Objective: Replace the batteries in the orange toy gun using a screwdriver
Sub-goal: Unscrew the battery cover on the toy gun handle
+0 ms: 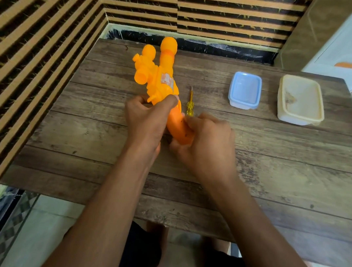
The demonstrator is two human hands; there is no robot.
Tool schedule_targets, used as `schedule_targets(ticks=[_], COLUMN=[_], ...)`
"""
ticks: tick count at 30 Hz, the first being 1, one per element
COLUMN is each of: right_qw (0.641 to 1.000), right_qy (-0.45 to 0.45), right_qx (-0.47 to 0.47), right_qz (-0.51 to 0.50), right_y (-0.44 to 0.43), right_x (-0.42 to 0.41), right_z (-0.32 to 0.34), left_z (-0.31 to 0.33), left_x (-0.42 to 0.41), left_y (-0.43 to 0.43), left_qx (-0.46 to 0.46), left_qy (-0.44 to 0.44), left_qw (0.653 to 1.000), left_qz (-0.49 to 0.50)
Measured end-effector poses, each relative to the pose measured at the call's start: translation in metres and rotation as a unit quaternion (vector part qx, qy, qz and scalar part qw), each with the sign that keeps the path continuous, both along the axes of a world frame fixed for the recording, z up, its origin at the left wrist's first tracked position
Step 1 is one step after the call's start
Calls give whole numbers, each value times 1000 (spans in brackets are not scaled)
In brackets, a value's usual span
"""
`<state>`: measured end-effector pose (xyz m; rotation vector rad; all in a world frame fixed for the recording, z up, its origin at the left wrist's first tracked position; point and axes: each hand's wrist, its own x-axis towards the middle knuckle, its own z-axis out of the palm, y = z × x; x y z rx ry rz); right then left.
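Note:
The orange toy gun (158, 75) lies on the wooden table (274, 162), barrel pointing away from me and grip toward me. My left hand (144, 118) grips the gun's body just above the grip, thumb over the top. My right hand (206, 144) holds the butt end of the grip, fingers curled round it. A small screwdriver (190, 104) with a clear yellow handle lies on the table just right of the gun, its tip pointing away; neither hand touches it. No batteries are visible.
A small blue-lidded box (245, 90) and a larger cream-lidded box (301, 100) stand at the table's far right. A striped wall panel runs along the left and back. My legs show below the table's near edge.

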<state>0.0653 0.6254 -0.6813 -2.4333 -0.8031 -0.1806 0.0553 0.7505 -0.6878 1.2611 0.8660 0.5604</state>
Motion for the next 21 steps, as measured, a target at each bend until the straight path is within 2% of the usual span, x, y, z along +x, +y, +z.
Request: schedule_targets(ticks=[8,16,21], right_qw=[999,989,989], right_qy=[-32,-101,-87], right_qx=[-3,-71,-79], right_qz=[-39,-84,-87], right_y=[8,16,16], right_x=[-14,-22,-27], right_z=[-3,-6,-3], left_z=[-2,4,5], left_x=[0,-3,-4], left_y=[-2,-4,-3], left_qx=[17,7,-12], left_qy=[-7,3,-4], left_qw=[1000,1000,1000], left_qz=[10,10,11])
